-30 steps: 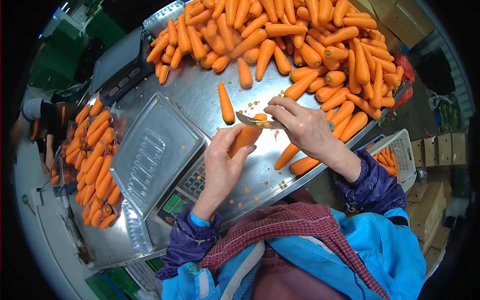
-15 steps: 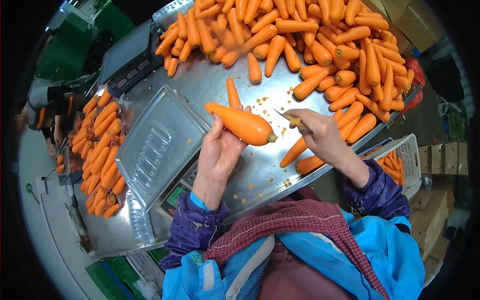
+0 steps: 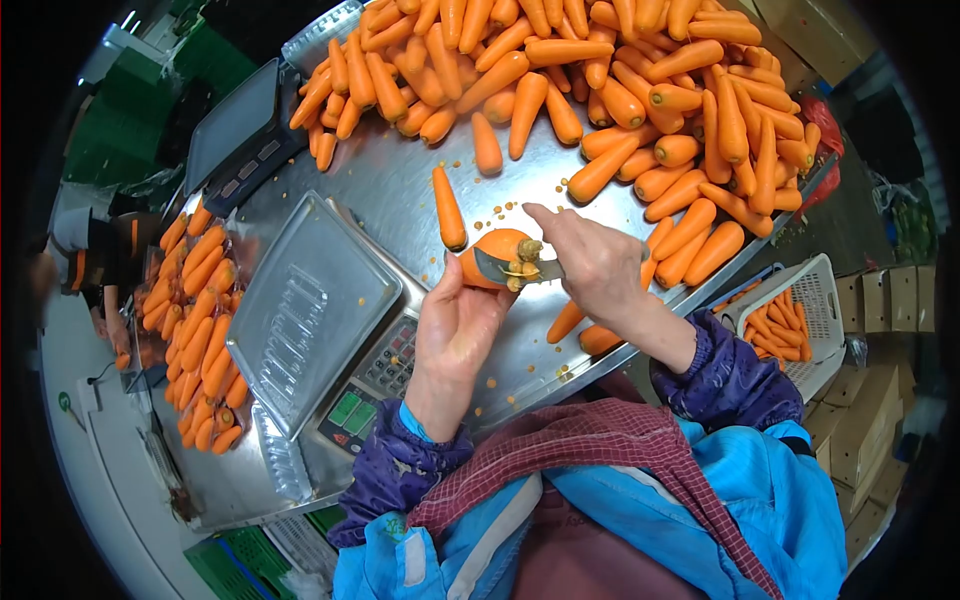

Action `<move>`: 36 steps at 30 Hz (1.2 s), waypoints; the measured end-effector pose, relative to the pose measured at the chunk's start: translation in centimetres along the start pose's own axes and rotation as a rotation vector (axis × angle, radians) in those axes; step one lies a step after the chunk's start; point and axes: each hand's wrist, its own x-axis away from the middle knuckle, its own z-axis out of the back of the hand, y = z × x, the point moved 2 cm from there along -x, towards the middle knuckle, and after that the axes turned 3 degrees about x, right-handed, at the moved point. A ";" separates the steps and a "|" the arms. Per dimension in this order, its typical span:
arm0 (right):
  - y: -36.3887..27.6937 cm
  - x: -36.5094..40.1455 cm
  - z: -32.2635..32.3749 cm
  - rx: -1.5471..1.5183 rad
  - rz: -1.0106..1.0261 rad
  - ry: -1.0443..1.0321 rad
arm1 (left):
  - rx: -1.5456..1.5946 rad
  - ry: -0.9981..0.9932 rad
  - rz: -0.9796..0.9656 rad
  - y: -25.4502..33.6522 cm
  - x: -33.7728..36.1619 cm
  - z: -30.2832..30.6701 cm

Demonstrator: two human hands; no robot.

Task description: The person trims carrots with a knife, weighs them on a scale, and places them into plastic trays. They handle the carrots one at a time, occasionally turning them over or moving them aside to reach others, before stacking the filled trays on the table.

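Observation:
My left hand [image 3: 455, 335] is wrapped round a thick carrot [image 3: 496, 243], whose crown end points up and toward the right. A knife [image 3: 548, 270] is in my right hand [image 3: 605, 268], its grey blade lying across that crown end. Brownish trimmings sit on the blade by the stem. The knife's handle is hidden in my fingers, with the index finger stretched out. Just beyond my left hand, a single carrot [image 3: 449, 208] lies on the metal table [image 3: 400, 190]. Small round offcuts are scattered around it.
A big carrot heap [image 3: 640, 90] covers the far side. A scale [image 3: 312, 312] with a tray stands left, near bagged carrots [image 3: 205, 330]; a second scale [image 3: 240, 135] is behind. A white crate [image 3: 822, 325] of carrots stands right. A co-worker's hand [image 3: 117, 330] shows far left.
The carrot has been turned so its crown end faces up. My right hand has brought the knife leftward onto it. The view has shifted slightly.

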 end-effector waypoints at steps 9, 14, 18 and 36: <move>9.8 1.3 -6.0 0.012 -0.443 -0.144 | 0.302 -0.084 0.077 -0.1 0.6 -0.7; 7.1 -1.8 -4.5 -0.096 -0.368 -0.095 | 0.291 -0.109 0.087 2.9 -0.9 -1.7; 8.4 -1.5 -7.7 -0.089 -0.332 -0.432 | -0.015 -0.116 -0.039 3.3 -1.2 -1.6; 15.5 -11.1 -15.2 -0.057 0.060 -0.244 | -0.275 0.066 -0.156 5.2 -2.7 0.0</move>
